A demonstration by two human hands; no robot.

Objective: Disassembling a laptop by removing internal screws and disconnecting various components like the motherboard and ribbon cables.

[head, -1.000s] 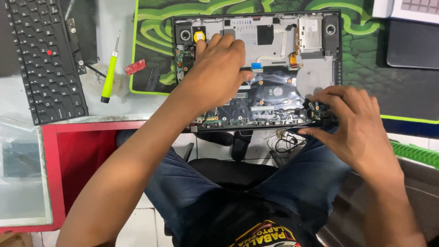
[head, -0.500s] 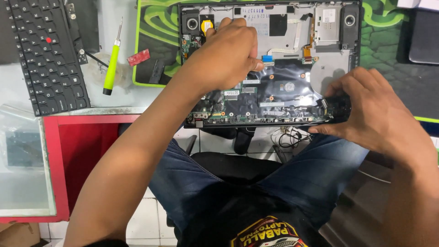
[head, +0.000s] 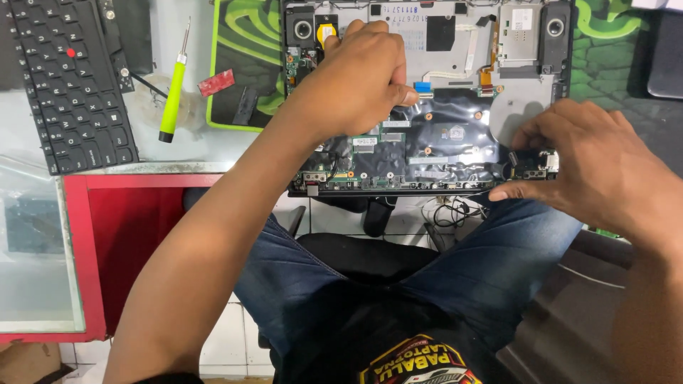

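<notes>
- Glass covers the work surface (head: 142, 153), which has a red frame at its near edge, and a green-patterned mat (head: 245, 43) lies on it under an opened laptop base (head: 526, 107).
- Inside the base, the dark motherboard (head: 441, 146) sits along the near edge, overhanging the person's lap, with a round speaker in each far corner.
- Left hand (head: 359, 78) rests curled on the left part of the board, fingers bent down near a yellow coin cell (head: 327, 32); whether it pinches anything cannot be told.
- Right hand (head: 597, 167) grips the right near corner of the base, thumb along the front edge and fingertips on a small connector board (head: 533, 167).
- Left of the mat lie a green-handled screwdriver (head: 173, 96), a small red piece (head: 215, 82) and a detached black keyboard (head: 71, 78), well apart from both hands.
</notes>
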